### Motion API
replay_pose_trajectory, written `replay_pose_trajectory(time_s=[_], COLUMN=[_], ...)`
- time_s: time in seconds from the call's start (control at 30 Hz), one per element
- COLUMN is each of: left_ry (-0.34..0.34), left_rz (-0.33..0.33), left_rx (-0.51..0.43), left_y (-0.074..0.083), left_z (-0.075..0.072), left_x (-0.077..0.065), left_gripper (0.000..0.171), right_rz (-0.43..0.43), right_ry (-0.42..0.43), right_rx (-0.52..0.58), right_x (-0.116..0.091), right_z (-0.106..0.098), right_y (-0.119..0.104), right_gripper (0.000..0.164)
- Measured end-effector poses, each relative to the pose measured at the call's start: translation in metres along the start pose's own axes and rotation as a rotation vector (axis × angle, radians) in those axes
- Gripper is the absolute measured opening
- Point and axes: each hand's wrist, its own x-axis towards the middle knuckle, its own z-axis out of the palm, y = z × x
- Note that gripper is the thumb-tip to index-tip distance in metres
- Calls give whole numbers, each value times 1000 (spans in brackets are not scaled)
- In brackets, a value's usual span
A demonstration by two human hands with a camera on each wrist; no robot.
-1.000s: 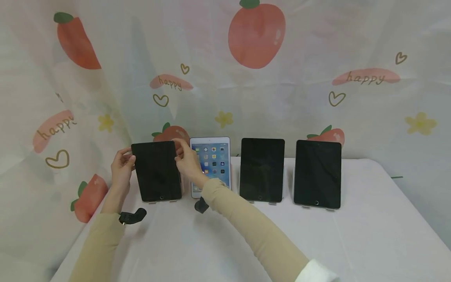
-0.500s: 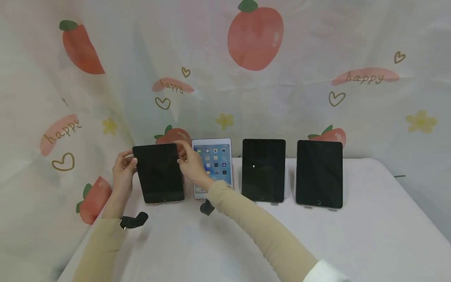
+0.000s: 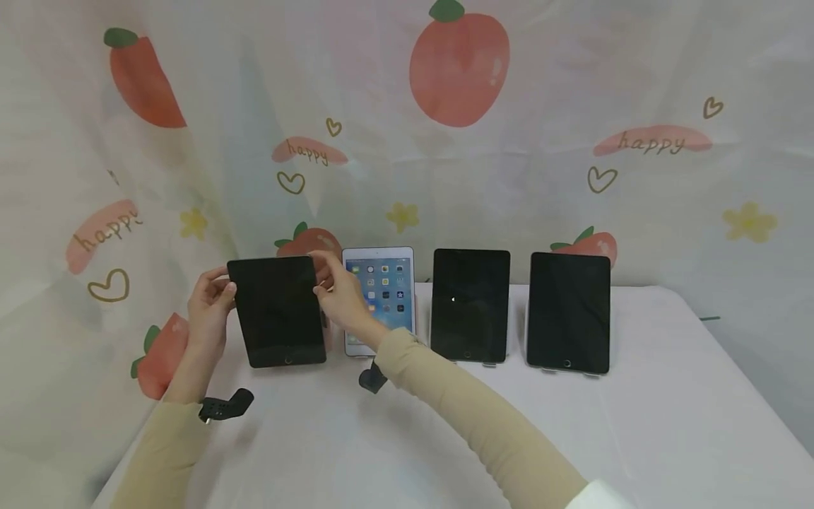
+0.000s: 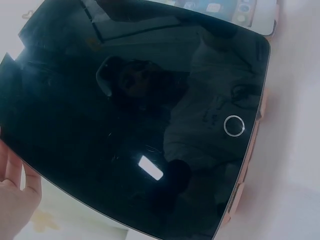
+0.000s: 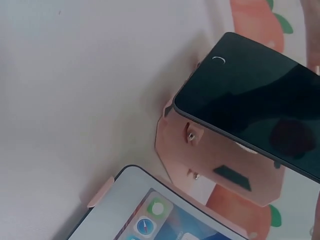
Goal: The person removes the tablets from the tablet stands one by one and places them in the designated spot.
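A black tablet (image 3: 278,311) with a dark screen and a round home button stands at the left end of a row of tablets. My left hand (image 3: 208,304) pinches its left edge near the top corner. With curled fingers, my right hand (image 3: 343,293) grips the upper right edge and corner. In the right wrist view, a pink stand (image 5: 220,160) shows behind the black tablet, whose lower end juts out in front of it. Beside it, a white tablet (image 3: 381,276) with a lit home screen is partly covered by my right hand and forearm.
Two more dark tablets, one in the middle (image 3: 470,311) and one at the right (image 3: 568,311), lean on stands. The middle screen shows a small white mark. A white cloth covers the table (image 3: 445,438). Behind hangs a fruit-printed curtain (image 3: 356,71).
The black tablet has shifted slightly left with both hands on it, and the stand's front feet no longer show under it. A small white mark has appeared on the middle dark tablet's screen.
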Motion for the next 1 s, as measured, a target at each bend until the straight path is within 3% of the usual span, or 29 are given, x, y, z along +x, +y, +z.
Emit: replay_pose_trajectory(time_s=[0.37,1.0], left_ry=[-7,-35], left_rz=[-27,-104], left_rx=[-15,115], left_y=[12,21], left_z=[-5,-14], left_x=[-20,-55], left_gripper=[26,23], right_rz=[-6,84], right_ry=[-21,-37], right_rx=[63,122], right_x=[-16,-50], right_z=[-2,1], right_y=[-13,-16], right_gripper=[56,57])
